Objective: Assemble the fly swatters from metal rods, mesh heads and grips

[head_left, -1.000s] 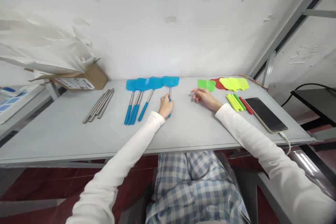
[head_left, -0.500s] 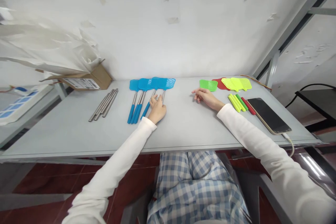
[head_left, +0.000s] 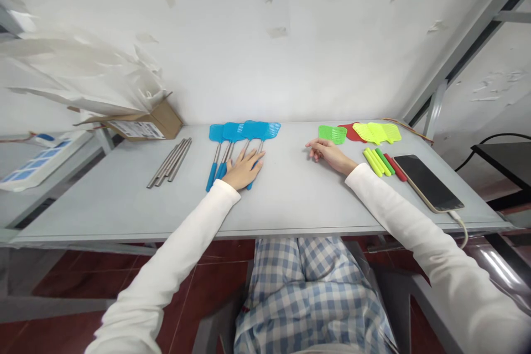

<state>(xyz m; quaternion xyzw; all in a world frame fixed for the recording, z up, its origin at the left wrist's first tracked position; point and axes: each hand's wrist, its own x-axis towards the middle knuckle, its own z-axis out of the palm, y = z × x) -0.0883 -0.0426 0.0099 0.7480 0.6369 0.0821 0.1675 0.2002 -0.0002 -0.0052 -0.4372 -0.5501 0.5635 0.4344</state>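
We are finding fly swatters (head_left: 259,130) lying on the table (head_left: 124,215) between steel tubes (head_left: 169,162) on their left and loose swatter heads (head_left: 375,133) and a phone (head_left: 428,183) on their right.

A cardboard box (head_left: 166,121) stands far left; a smartphone (head_left: 428,183) lies far right.

Workshop, rows of fly swatter parts (head_left: 261,130), long grey bench (head_left: 124,215), scuffed white wall (head_left: 265,55)

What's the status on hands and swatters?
Left hand flat on blue fly swatters, no grip. Right hand resting open, nearest green swatter head. Steel tubes left of the blue ones.
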